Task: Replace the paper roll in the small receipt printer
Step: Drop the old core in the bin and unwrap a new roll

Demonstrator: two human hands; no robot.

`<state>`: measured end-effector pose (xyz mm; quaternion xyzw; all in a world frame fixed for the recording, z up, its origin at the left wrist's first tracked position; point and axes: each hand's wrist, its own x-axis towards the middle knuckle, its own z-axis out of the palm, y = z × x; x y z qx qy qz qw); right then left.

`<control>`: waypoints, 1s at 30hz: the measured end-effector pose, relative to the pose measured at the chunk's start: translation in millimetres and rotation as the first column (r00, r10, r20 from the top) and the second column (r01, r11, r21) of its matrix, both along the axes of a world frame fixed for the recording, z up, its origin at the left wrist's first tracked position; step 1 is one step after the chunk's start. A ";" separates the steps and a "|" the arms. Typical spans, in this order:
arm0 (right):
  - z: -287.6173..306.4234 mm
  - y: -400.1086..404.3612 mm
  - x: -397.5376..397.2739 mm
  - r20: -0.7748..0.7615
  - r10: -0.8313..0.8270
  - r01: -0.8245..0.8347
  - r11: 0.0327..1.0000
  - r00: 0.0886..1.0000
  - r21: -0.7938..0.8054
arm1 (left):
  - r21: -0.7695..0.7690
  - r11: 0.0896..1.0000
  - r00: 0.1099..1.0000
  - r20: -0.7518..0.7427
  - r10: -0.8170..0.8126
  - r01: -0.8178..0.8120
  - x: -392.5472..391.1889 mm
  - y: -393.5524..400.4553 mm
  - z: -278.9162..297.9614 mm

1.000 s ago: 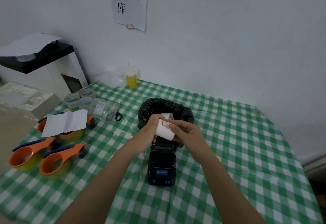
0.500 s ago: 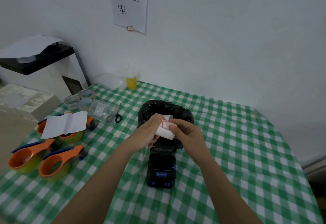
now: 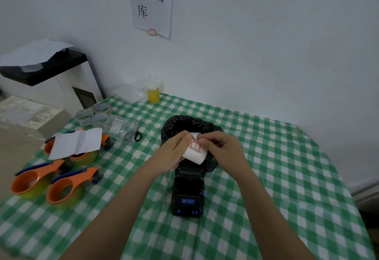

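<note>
I am holding a white paper roll (image 3: 194, 151) in the air above the black receipt printer (image 3: 188, 195), whose lid is standing open. My left hand (image 3: 176, 149) is wrapping around the roll's side; my right hand (image 3: 221, 147) is pinching at its red-edged sticker (image 3: 194, 145). The roll's long axis is running from 11 to 5 o'clock, with the near end pointing toward 5.

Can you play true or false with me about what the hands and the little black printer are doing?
1. Both hands hold the paper roll. True.
2. The roll sits inside the printer. False: it is held above it.
3. The printer's lid is open. True.
4. The scissors lie right of the printer. False: they lie to its left.
5. The sticker on the roll has a blue outline. False: it is red.
</note>
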<state>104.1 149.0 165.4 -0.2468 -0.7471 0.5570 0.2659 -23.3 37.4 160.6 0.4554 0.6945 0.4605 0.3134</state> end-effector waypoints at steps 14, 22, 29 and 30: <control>-2.7 -11.2 3.0 0.146 0.036 -0.064 0.979 0.989 0.192 | -0.032 0.999 0.998 -0.054 -0.026 0.024 -1.5 -2.8 -6.9; -12.9 -15.0 1.9 0.132 -0.018 0.012 0.999 0.991 0.048 | -0.057 0.998 0.999 -0.046 -0.005 0.002 -1.6 -1.4 -15.8; -30.6 -10.4 -4.7 0.061 -0.090 0.091 0.996 0.994 -0.015 | -0.089 0.993 0.995 0.060 0.080 -0.075 -5.0 6.7 -26.9; -32.4 -7.9 -5.3 0.022 -0.114 0.115 0.992 0.993 -0.052 | -0.099 0.991 0.993 0.070 0.098 -0.091 -7.4 7.6 -29.9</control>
